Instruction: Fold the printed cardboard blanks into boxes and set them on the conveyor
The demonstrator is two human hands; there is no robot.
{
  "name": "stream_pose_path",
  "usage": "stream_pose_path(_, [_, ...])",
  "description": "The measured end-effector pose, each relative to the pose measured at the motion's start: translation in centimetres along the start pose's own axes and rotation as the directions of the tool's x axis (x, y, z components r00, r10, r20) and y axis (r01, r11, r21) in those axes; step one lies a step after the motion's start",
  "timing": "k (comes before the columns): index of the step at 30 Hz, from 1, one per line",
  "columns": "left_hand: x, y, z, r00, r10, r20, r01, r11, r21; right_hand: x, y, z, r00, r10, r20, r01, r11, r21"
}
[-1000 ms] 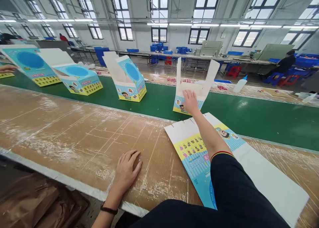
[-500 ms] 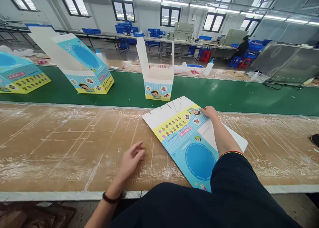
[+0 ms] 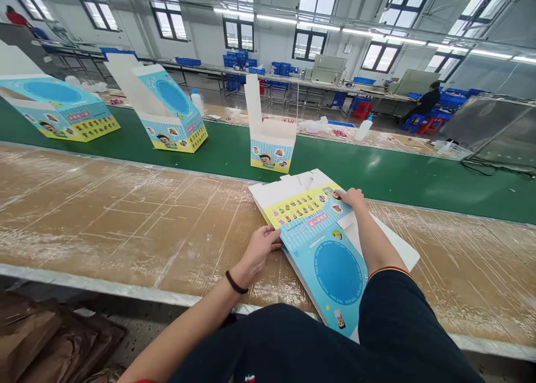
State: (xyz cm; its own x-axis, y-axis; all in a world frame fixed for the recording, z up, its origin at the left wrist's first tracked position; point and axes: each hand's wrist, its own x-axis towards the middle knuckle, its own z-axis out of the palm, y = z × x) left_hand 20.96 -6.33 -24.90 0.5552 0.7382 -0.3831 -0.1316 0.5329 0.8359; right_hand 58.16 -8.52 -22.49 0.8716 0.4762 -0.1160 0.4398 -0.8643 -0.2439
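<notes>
A flat, unfolded printed cardboard box (image 3: 312, 243) lies on the work table, with a yellow band, cartoon faces and a large blue circle. My left hand (image 3: 257, 253) has come onto its left edge, fingers over the printed blue panel. My right hand (image 3: 354, 200) sits at the upper right of the same sheet, fingertips gripping the panel near a white flap. Part of the sheet's lower right is hidden under my dark sleeve. Three folded, open-topped boxes stand on the green conveyor belt, the nearest (image 3: 271, 146) straight ahead of my hands.
The work table (image 3: 125, 221) has a brown surface under scuffed transparent film, with a metal front edge. Beyond the belt (image 3: 402, 185) stand a white glue bottle (image 3: 364, 129) and scattered small parts. Blue crates fill far benches, where a seated person (image 3: 427, 101) works. Brown paper (image 3: 46, 338) lies on the floor.
My left hand has moved from above the bare table onto the sheet's left edge. The right hand stays on the sheet, and the view has turned slightly.
</notes>
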Motion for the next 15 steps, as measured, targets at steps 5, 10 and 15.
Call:
stream_pose_path(5, [1.0, 0.5, 1.2, 1.0, -0.013, 0.02, 0.016, 0.99, -0.139, -1.3, -0.6, -1.1, 0.999, 0.009, 0.041, -0.014, 0.991, 0.134])
stream_pose_path(10, [0.0, 3.5, -2.4, 0.988, 0.139, 0.068, -0.127, 0.979, -0.157, -3.3, -1.0, -3.8, 0.991, -0.113, 0.072, 0.078, 0.925, 0.372])
stream_pose_path(15, [-0.7, 8.1, -7.2, 0.932, 0.361, 0.029, -0.36, 0.932, -0.048, -5.3, -3.8, -8.7, 0.948, -0.316, -0.046, 0.259, 0.674, 0.692])
